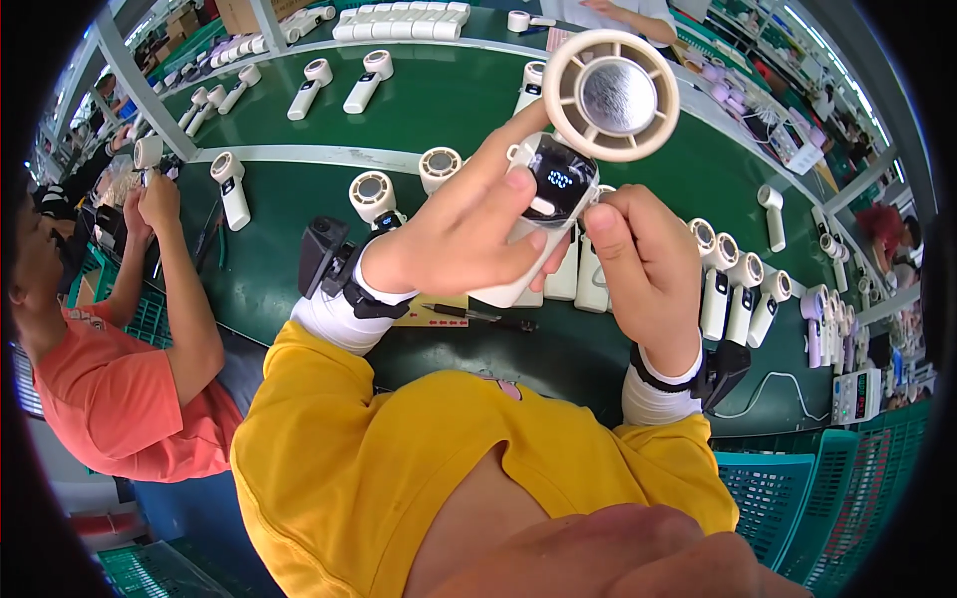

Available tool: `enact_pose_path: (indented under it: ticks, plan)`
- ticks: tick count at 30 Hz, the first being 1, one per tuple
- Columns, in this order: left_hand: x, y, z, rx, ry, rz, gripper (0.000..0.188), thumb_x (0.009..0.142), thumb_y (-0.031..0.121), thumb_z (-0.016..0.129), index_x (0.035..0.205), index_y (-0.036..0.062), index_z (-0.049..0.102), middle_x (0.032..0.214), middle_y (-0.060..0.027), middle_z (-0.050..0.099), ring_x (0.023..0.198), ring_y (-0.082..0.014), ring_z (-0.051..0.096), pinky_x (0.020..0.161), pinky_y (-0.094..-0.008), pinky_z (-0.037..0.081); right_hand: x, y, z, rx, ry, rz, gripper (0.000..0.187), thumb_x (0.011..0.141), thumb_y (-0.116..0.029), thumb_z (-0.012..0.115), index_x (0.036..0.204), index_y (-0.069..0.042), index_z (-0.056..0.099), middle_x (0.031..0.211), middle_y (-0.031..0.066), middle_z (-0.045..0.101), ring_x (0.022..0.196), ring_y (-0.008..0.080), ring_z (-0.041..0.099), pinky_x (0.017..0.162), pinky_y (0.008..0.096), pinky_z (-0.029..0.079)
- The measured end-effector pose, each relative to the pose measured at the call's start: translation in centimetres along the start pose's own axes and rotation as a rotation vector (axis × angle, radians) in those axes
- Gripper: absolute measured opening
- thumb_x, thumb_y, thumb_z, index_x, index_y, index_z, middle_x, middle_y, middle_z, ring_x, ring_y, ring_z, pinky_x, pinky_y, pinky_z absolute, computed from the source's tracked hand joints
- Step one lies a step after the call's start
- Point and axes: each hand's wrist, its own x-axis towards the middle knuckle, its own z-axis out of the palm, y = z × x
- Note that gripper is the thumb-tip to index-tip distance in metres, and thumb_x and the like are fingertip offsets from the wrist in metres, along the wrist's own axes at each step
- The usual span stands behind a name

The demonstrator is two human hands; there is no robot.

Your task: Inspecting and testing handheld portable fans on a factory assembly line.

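A cream handheld fan (560, 164) is raised in front of me, its round grille and silver centre at the upper right. Its dark panel shows lit digits. My left hand (449, 229) is closed around the fan's body, thumb lying across the front by the panel. Close against the fan's right side, my right hand (648, 264) has its fingers curled in a pinch. Something small and pale shows at those fingertips, too hidden to name. Behind my hands, several cream fans stand on the green bench (289, 194), including one fan (372, 191) beside my left wrist.
A row of upright fans (740, 299) stands right of my right hand. Beneath my hands lie a yellow card (429, 314) and a black pen (454, 311). A white cable (768, 384) leads toward a small meter box (855, 397). At left, a co-worker (130, 379) handles another fan.
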Motion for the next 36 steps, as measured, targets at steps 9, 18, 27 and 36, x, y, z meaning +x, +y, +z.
enact_pose_path:
  ticks: [9, 18, 27, 36]
  plan:
    - [0.0, -0.2, 0.2, 0.013, 0.002, -0.012, 0.059, 0.077, 0.005, 0.040, 0.129, -0.0041, 0.014, 0.111, -0.0199, 0.043, 0.085, -0.0200, 0.050, 0.072, -0.0299, 0.043, 0.5, -0.6, -0.5, 0.096, -0.039, -0.006, 0.018, 0.087, -0.015, 0.046, 0.075, -0.002, 0.050, 0.062, 0.0057, 0.059, 0.056, 0.0129, 0.055, 0.051, 0.0233, 0.041]
    - [0.1, 0.1, -0.2, 0.100, 0.114, 0.177, 0.061, 0.078, 0.009, 0.046, 0.129, -0.0021, 0.016, 0.103, -0.0146, 0.046, 0.079, -0.0160, 0.049, 0.065, -0.0267, 0.043, -0.3, -1.7, -1.1, 0.081, -0.060, -0.052, 0.015, 0.085, -0.015, 0.051, 0.084, -0.001, 0.058, 0.068, 0.0046, 0.058, 0.056, 0.0094, 0.050, 0.051, 0.0208, 0.038]
    - [-5.1, 5.1, -1.0, -0.568, 0.611, 0.466, 0.064, 0.075, 0.031, 0.055, 0.125, 0.0073, 0.022, 0.097, -0.0120, 0.048, 0.068, -0.0185, 0.050, 0.056, -0.0295, 0.043, -1.1, -1.1, -4.6, 0.096, 0.489, 0.098, 0.018, 0.085, -0.016, 0.051, 0.083, 0.001, 0.057, 0.076, 0.0011, 0.056, 0.057, 0.0031, 0.039, 0.051, 0.0164, 0.029]
    - [-0.1, 2.5, -1.8, -0.018, 0.681, 0.570, 0.049, 0.074, 0.023, 0.059, 0.114, 0.0061, 0.035, 0.100, -0.0089, 0.048, 0.078, -0.0213, 0.053, 0.064, -0.0322, 0.045, -2.6, -0.8, -8.2, 0.134, 0.796, -0.059, 0.021, 0.087, -0.015, 0.047, 0.084, 0.004, 0.055, 0.074, 0.0054, 0.055, 0.051, 0.0034, 0.035, 0.048, 0.0166, 0.026]
